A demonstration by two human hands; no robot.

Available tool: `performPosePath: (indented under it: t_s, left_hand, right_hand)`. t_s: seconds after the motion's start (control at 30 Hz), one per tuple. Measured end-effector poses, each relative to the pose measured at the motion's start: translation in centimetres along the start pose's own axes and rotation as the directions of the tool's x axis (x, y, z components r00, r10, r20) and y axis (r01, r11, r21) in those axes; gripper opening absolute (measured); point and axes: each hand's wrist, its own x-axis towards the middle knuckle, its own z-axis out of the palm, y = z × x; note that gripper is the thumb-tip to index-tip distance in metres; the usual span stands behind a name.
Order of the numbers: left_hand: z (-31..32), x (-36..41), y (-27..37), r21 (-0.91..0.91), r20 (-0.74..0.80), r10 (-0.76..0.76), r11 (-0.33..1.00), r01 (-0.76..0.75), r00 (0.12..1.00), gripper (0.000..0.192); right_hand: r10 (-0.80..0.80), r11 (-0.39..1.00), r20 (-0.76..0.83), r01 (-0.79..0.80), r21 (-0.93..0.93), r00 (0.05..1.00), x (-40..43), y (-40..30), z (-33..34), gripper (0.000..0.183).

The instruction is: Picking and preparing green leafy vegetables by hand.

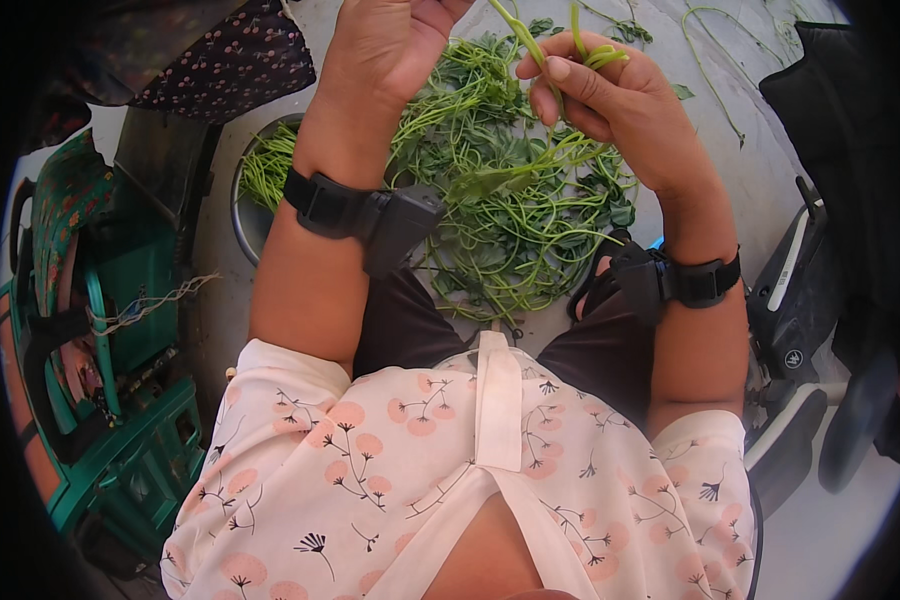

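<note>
Between the thumb and fingers of my right hand (596,86) are several green stems (529,45), some of them folded over; one runs up towards the top edge. My left hand (401,37) is raised at the top, left of those stems, with its fingertips partly cut off by the picture's edge, so what they hold cannot be seen. Below both hands a large tangled heap of leafy green vines (506,217) lies on the grey floor. To the left, partly behind my left forearm, a round metal bowl (244,225) holds a bunch of cut green stems (267,166).
Loose vine pieces (712,82) lie on the floor at the upper right. Green plastic crates or containers (135,457) stand at the left, with patterned cloth (229,64) above. A black and white object (787,300) stands at the right.
</note>
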Motion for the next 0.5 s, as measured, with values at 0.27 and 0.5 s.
performPosePath:
  t_s: [0.27,0.5]
  left_hand:
    - [-1.3,0.2,0.6,0.037,-0.008,0.015,0.999,-0.015,1.0,0.008]
    - [-2.9,0.7,1.8,-0.06,-0.152,0.112,0.991,-0.122,0.982,0.006]
  right_hand:
    - [0.148,0.987,0.128,-0.139,-0.077,0.981,-0.4,0.0,-0.6,0.022]
    - [0.21,0.965,0.022,-0.204,-0.162,0.977,-0.5,0.2,-1.2,0.022]
